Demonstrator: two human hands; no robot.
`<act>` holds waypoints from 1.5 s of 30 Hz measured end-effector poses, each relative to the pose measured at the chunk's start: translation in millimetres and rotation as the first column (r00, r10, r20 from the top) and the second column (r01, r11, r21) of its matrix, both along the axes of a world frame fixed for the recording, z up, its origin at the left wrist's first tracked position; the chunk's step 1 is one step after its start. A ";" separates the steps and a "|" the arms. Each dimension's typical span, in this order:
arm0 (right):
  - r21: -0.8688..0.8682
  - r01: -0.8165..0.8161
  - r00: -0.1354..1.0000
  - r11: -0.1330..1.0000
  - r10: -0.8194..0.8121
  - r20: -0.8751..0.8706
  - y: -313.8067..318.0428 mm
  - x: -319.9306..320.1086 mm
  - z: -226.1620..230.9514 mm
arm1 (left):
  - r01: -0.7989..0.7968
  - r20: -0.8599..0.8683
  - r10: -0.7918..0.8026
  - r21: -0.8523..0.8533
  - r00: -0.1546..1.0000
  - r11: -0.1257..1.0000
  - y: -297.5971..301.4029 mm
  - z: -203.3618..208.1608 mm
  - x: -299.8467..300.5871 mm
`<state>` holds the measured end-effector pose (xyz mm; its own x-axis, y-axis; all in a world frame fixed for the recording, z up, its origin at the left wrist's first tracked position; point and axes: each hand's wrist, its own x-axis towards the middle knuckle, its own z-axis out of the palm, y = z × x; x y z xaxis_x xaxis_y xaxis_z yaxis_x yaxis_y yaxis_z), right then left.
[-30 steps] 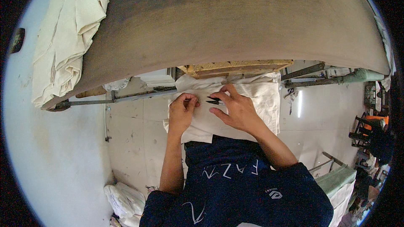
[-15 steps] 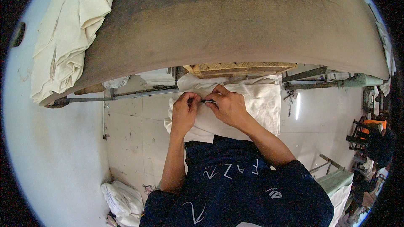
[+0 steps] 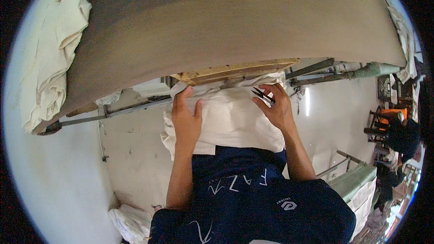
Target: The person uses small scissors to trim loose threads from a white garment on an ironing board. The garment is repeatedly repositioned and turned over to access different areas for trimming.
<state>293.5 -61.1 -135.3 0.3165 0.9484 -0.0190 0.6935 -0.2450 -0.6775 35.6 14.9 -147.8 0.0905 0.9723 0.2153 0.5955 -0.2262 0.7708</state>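
Cream cloth (image 3: 230,117) lies spread over my lap, its far part reaching below the table edge. My right hand (image 3: 278,108) is closed around small dark thread snips (image 3: 262,94), whose two pointed blades stick out to the left, parted. My left hand (image 3: 185,119) is over the left part of the cloth, thumb apart from the fingers. Its fingertips are beside a raised fold of the cloth; whether they touch it I cannot tell.
A wide brown-covered table (image 3: 235,22) spans the far side, with a wooden board (image 3: 239,71) under its edge. Piled cream cloth (image 3: 54,58) hangs over its left end. A white sack (image 3: 130,223) sits at lower left; a green-covered bench (image 3: 355,180) stands at right.
My hands were close together at the snips and have moved apart, the right one carrying the snips to the right. The left hand has opened. The whole view has shifted somewhat.
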 end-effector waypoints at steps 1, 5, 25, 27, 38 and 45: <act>-0.005 0.011 1.000 1.000 -0.011 -0.002 -4.0 3.9 -1.6 | 0.021 0.049 -0.018 -0.063 0.999 0.998 -3.5 -1.0 7.5; -0.016 0.018 0.998 1.000 -0.019 -0.058 -19.7 7.0 -18.0 | 0.206 -0.222 -0.213 -0.055 0.951 0.977 -6.2 -2.0 9.9; -0.042 -0.137 0.990 0.990 0.138 -0.001 -26.1 -22.2 -6.5 | 0.532 -0.455 -0.521 -0.117 0.722 0.839 -12.5 -12.6 49.1; -0.038 -0.147 0.989 0.988 0.147 0.013 -26.4 -21.4 -8.4 | 0.552 -0.456 -0.532 -0.103 0.713 0.827 -13.0 -12.8 48.3; -0.019 -0.190 0.981 0.982 0.191 0.036 -23.3 -22.6 -6.8 | 0.451 -0.464 -0.450 -0.118 0.763 0.885 -15.1 -26.2 50.5; -0.012 -0.164 0.982 0.986 0.165 0.089 -25.6 -25.5 -19.7 | 0.533 -0.510 -0.512 -0.118 0.692 0.838 -18.1 -26.5 48.3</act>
<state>268.0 -86.7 -155.0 0.1569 0.9876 -0.0024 0.7822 -0.1258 -0.6102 83.9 -3.1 -174.3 0.6858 0.7274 0.0225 0.6671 -0.6407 0.3801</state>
